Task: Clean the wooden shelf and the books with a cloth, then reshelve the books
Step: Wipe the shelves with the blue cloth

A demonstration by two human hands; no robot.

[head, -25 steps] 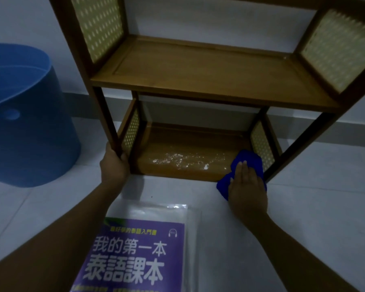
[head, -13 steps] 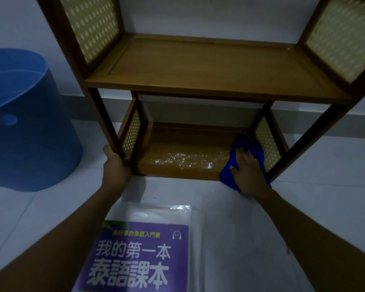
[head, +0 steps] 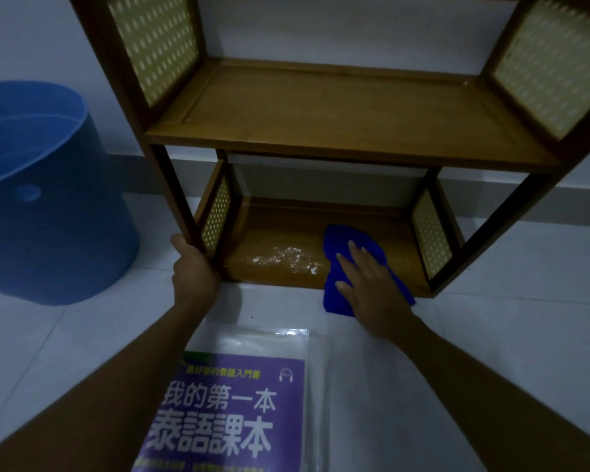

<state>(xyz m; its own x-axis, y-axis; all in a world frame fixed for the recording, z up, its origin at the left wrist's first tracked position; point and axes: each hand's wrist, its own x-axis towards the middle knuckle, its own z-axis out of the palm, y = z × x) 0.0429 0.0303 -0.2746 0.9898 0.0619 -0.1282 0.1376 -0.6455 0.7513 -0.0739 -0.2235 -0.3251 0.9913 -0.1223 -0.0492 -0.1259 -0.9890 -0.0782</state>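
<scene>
One blue cloth [head: 351, 245] lies right of centre on the lower of the wooden shelf's [head: 321, 124] two boards, beside a white smear [head: 283, 260]. The right hand [head: 372, 284] presses it, fingers flat. The left hand [head: 193, 270] grips the near-left post. One purple book [head: 225, 410] lies nearer on the floor; one blue tub [head: 48, 199] stands far left.

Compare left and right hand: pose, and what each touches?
Left hand curls round the shelf's front left post; right hand lies flat, fingers straight. Left hand touches bare wood; right hand presses the blue cloth on the bottom board. Both are down at bottom board level.
</scene>
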